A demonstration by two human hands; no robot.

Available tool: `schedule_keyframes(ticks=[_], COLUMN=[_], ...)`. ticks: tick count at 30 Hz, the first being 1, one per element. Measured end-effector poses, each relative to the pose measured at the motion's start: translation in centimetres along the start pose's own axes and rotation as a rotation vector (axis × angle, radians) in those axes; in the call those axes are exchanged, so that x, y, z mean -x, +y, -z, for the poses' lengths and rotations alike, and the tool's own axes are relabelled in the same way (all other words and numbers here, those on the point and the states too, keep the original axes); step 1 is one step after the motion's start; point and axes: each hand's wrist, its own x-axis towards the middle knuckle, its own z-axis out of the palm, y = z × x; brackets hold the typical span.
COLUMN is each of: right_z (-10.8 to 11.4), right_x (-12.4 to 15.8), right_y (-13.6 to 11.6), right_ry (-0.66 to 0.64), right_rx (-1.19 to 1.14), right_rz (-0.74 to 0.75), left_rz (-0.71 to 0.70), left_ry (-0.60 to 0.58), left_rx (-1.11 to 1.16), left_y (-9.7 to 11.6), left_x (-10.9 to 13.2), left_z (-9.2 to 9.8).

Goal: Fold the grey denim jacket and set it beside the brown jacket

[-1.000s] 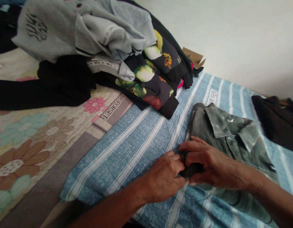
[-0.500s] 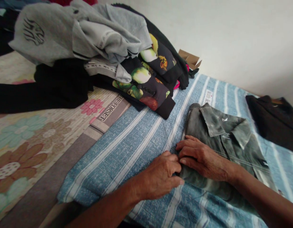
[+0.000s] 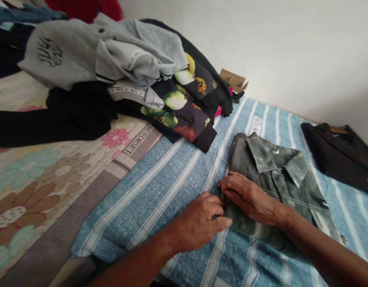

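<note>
A folded grey-green collared jacket [image 3: 267,163] lies on the blue striped cloth, its collar pointing away from me. My left hand [image 3: 200,219] is at the jacket's left edge, fingers curled and the thumb stretched along the cloth's side. The edge sits between that thumb and the fingers. Just right of it, my right hand [image 3: 251,197] lies over the same edge with its fingers bent around the fabric. Its fingertips are partly hidden. My right forearm crosses over the lower part of the jacket.
A heap of clothes with a grey shirt [image 3: 73,52], a black garment [image 3: 79,111] and a fruit-printed garment [image 3: 186,115] lies at the upper left. A folded black garment [image 3: 339,153] lies at right. A cardboard box [image 3: 233,79] stands by the wall. A floral sheet [image 3: 64,191] covers the left.
The view has shifted slightly, so the jacket and clothes appear a little lower, the jacket more to the left. Both hands stay at the jacket's left edge, with the right fingers more curled.
</note>
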Motion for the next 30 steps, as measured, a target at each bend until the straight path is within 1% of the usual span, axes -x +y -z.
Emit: schedule_keyframes(ticks=[4, 10, 16, 20, 23, 25, 27, 30], right_z=[-0.8, -1.7, -2.3, -1.6, -0.7, -0.2, -0.2, -1.1], right_x=[0.0, 0.2, 0.1, 0.5, 1.8, 3.5, 5.6, 9.4], right_y=[0.5, 0.9, 0.8, 0.0, -1.0, -1.8, -2.4, -3.0], right_ry=[0.017, 0.091, 0.222, 0.342, 0.454, 0.547, 0.653, 0.829], right_rx=[-0.055, 0.033, 0.206, 0.335, 0.357, 0.329, 0.288, 0.223], right_rz=[0.02, 0.063, 0.085, 0.087, 0.055, 0.019, -0.022, -0.124], left_rz=[0.06, 0.096, 0.139, 0.137, 0.149, 0.162, 0.173, 0.198], left_ry=[0.08, 0.136, 0.185, 0.201, 0.203, 0.203, 0.209, 0.234], left_rx=[-0.018, 0.005, -0.003, 0.025, 0.034, 0.015, -0.009, -0.043], left_y=[0.2, 0.4, 0.5, 0.8, 1.0, 1.1, 1.1, 1.2], left_x=[-0.1, -0.1, -0.3, -0.7, -1.0, -1.2, -1.4, -1.7], left_z=[-0.8, -1.1, -1.3, -0.9, -0.7, -0.6, -0.5, -0.4])
